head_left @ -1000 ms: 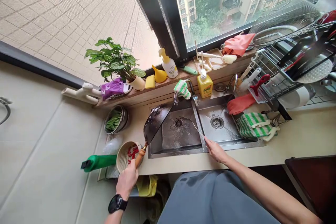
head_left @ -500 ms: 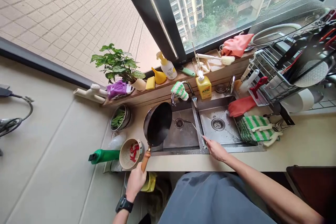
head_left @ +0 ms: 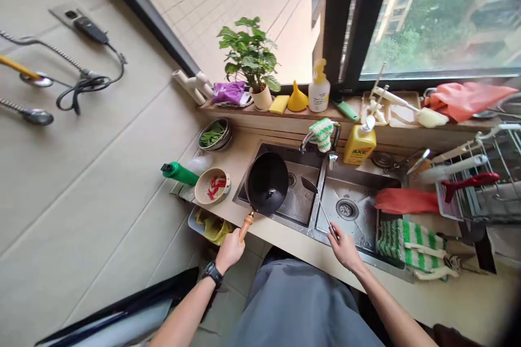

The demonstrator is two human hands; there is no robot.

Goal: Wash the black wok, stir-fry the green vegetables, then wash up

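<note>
My left hand grips the wooden handle of a black wok, which hangs over the left basin of a steel double sink. My right hand is shut on the thin handle of a metal spatula. Its blade sits over the sink divider, close to the wok's rim, with a small gap between them. A bamboo colander of red chillies stands just left of the wok.
A steel bowl of greens and a green bottle stand on the left counter. A faucet rises behind the sink. A wire dish rack, a red rubber glove and a striped cloth lie to the right.
The wok has swung from tilted on its side to nearly level over the left basin. The spatula has risen from my right hand's side toward the wok. The whole view has turned.
</note>
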